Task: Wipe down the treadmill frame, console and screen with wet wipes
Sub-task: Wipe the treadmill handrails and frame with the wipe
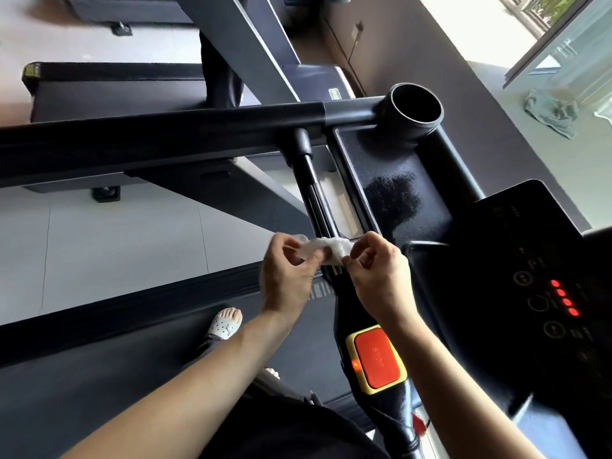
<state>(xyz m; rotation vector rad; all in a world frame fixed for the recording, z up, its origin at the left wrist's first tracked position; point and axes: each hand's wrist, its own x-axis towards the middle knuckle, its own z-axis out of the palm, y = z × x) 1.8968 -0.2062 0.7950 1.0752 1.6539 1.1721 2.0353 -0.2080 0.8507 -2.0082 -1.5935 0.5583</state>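
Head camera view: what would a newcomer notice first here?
At the centre, the left hand and right hand pinch a crumpled white wipe between them. Below sits a big orange button framed in yellow, and red lights glow on the dark console at right.

White wipe point(326, 248) — black console point(536, 279), red LEDs point(564, 297) — orange/yellow stop btn point(377, 359).
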